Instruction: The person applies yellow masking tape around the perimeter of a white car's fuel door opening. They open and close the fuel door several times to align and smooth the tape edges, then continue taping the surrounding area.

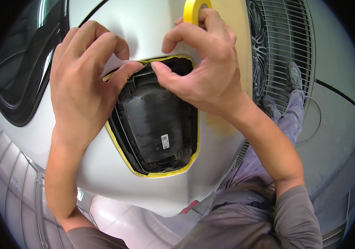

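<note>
A yellow masking tape strip [123,160] runs along the rim of an opening in a pale, white-grey vehicle body panel [115,178]. Inside the opening lies a black plastic part [148,112] with a small white label. My left hand [84,74] is over the opening's upper left, fingers curled and apart from the thumb, whose tip touches the top edge. My right hand [210,62] holds a roll of yellow tape [191,12] in its upper fingers. Its thumb tip also meets the top edge, close to my left thumb, with a gap below the index finger.
A dark window [24,62] with black trim is at the far left of the body. Beige-yellow coating [223,124] marks the panel's right side. A metal floor grating [287,37] lies at the right, near my shoes [295,76]. Metal wall framing [15,182] stands lower left.
</note>
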Motion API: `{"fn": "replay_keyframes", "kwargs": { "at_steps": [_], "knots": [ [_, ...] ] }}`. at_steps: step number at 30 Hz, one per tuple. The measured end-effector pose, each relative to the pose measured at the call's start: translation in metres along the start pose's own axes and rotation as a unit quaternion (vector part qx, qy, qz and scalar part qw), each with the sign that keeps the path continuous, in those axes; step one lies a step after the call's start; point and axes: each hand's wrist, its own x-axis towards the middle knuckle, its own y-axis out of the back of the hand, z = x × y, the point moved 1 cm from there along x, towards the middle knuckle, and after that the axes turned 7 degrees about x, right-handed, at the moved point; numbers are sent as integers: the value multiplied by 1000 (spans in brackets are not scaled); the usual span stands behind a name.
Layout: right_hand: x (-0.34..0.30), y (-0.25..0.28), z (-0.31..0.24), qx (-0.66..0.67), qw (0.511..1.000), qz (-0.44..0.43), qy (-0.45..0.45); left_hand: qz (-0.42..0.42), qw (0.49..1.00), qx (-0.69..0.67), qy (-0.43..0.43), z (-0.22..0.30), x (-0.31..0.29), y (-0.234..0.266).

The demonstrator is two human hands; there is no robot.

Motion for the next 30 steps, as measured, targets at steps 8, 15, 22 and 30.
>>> {"fn": "replay_keyframes", "kwargs": {
  "at_steps": [8, 15, 22, 30],
  "knots": [
    [3, 3, -3, 103, 987, -9, -120, -16, 998, -31, 61, -2, -14, 14],
    [3, 3, -11, -33, 999, -31, -7, 22, 1000, 15, -4, -1, -17, 5],
    [2, -2, -5, -1, 998, -4, -55, 5, 999, 42, -26, 8, -18, 1],
    [1, -4, -4, 69, 991, 11, -111, -44, 999, -4, -28, 1, -12, 6]
  ]
}}
